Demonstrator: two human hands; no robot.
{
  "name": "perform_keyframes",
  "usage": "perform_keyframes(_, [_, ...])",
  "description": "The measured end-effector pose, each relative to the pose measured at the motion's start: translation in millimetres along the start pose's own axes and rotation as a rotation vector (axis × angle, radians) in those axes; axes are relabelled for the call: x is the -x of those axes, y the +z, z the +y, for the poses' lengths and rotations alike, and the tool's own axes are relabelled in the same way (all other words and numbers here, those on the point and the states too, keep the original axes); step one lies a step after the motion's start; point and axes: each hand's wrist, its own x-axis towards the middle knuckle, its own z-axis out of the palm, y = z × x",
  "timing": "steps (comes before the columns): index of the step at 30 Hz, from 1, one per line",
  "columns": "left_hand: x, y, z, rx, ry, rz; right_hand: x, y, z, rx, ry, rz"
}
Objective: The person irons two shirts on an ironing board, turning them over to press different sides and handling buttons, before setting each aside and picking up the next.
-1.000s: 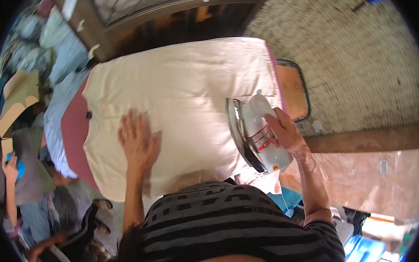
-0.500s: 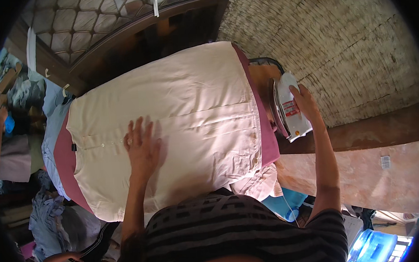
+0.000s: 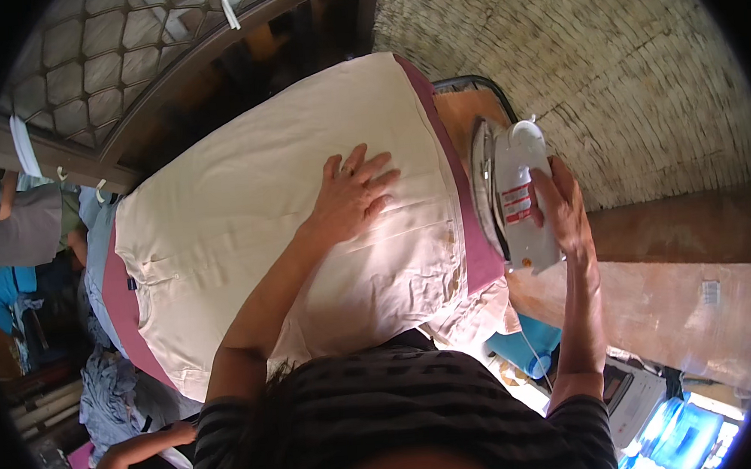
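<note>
A cream garment [image 3: 221,244] with a buttoned placket lies spread over a maroon cover [image 3: 483,249]. My left hand [image 3: 352,197] is on its right half, fingers spread, with nothing held. At the right end, past the maroon edge, a white clothes iron [image 3: 517,161] with a red-and-white label is turned with its soleplate toward the garment. My right hand [image 3: 565,206] is closed round the iron's handle side; the palm hides part of the handle. Creases show in the cloth near the lower right hem.
Beyond the iron are a brown board [image 3: 471,108] and a rough textured wall [image 3: 606,74]. A lattice door [image 3: 98,62] stands at the far left. A blue container [image 3: 524,341] sits below right. Another person's arm [image 3: 135,455] shows lower left, and a grey-clothed person [image 3: 18,222] upper left.
My left hand has moved right and farther away across the garment. My right hand stays on the iron at the right end. The whole view has shifted slightly.
</note>
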Motion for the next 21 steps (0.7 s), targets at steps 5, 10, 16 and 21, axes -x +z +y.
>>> perform_keyframes(5, [-8, 7, -32, 0.058, 0.079, 0.025, 64, 58, -35, -0.219, 0.111, -0.050])
perform_keyframes(10, [17, -8, -34, 0.068, -0.039, 0.034, 83, 124, -36, -0.387, 0.133, -0.011])
perform_keyframes(16, [56, -22, -50, 0.003, -0.128, 0.050, 56, 178, -38, -0.374, 0.217, 0.184])
perform_keyframes(21, [60, -16, -52, -0.005, -0.139, 0.036, -7, 168, -41, -0.427, 0.199, 0.215])
